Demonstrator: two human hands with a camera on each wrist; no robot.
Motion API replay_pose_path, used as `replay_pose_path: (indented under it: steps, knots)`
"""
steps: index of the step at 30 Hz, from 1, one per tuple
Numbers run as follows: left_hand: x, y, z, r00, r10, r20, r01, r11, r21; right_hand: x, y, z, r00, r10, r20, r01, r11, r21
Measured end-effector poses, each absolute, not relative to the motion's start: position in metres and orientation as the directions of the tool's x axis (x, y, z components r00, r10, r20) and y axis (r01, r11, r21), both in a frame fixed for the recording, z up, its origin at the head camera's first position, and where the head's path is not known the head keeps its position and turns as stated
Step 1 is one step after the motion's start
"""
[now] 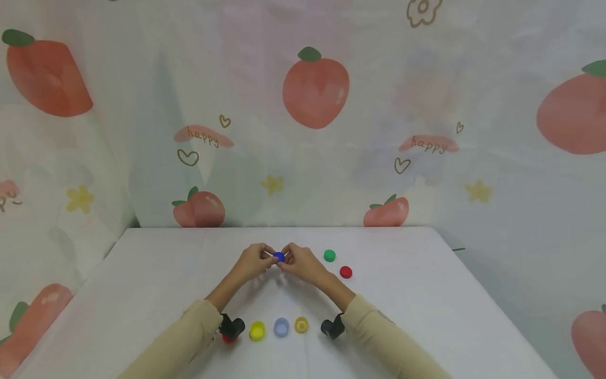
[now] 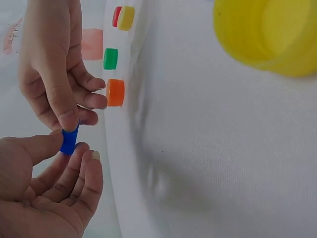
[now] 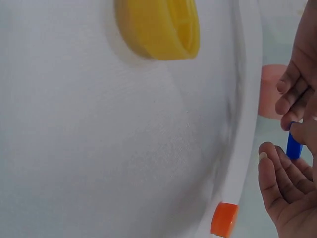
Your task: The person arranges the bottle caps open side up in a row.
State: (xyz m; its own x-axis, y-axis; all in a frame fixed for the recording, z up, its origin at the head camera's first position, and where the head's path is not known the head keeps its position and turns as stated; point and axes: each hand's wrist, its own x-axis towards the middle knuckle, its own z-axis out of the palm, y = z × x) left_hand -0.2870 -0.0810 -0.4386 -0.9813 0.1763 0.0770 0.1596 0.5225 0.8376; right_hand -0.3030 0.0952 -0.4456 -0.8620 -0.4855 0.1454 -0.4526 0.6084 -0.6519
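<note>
A small blue plastic cap (image 1: 279, 257) is held up between the two hands, above the far part of the table. My left hand (image 1: 254, 261) pinches it between thumb and fingers from the left. From the right, my right hand (image 1: 303, 262) pinches the same cap. In the left wrist view, the blue cap (image 2: 70, 141) sits between the two thumbs. The right wrist view shows only part of the blue cap (image 3: 294, 148), the rest covered by fingers. An orange cap (image 2: 116, 92) stands on the table beyond the right hand; it is hidden in the head view.
A green cap (image 1: 329, 256) and a red cap (image 1: 346, 272) lie right of the hands. Nearer are a yellow cap (image 1: 257, 330), a pale blue cap (image 1: 281, 327) and a darker yellow cap (image 1: 301, 324). Another red cap (image 1: 230, 338) is partly covered by the left wrist camera.
</note>
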Motion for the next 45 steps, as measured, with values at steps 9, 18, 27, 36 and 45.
replay_pose_path:
  steps: [9, 18, 27, 36, 45]
  knots:
    - [-0.28, -0.078, -0.437, -0.982, 0.179, 0.06, 0.143, 0.502, 0.853, -0.295, 0.1, -0.443, -0.877, -0.469, 0.101, -0.366, 0.519, -0.773]
    - [-0.269, -0.07, -0.426, -0.968, 0.245, 0.05, 0.169, 0.493, 0.853, -0.287, 0.118, -0.434, -0.853, -0.518, 0.059, -0.321, 0.434, -0.842]
    - [-0.257, -0.062, -0.424, -0.959, 0.278, 0.062, 0.201, 0.506, 0.839, -0.275, 0.129, -0.433, -0.859, -0.511, 0.026, -0.255, 0.385, -0.887]
    - [-0.251, -0.056, -0.427, -0.937, 0.347, 0.042, 0.188, 0.399, 0.898, -0.267, 0.142, -0.433, -0.869, -0.495, 0.012, -0.192, 0.314, -0.93]
    - [-0.248, -0.048, -0.429, -0.919, 0.392, 0.048, 0.207, 0.374, 0.904, -0.246, 0.149, -0.419, -0.874, -0.485, 0.022, -0.195, 0.309, -0.931]
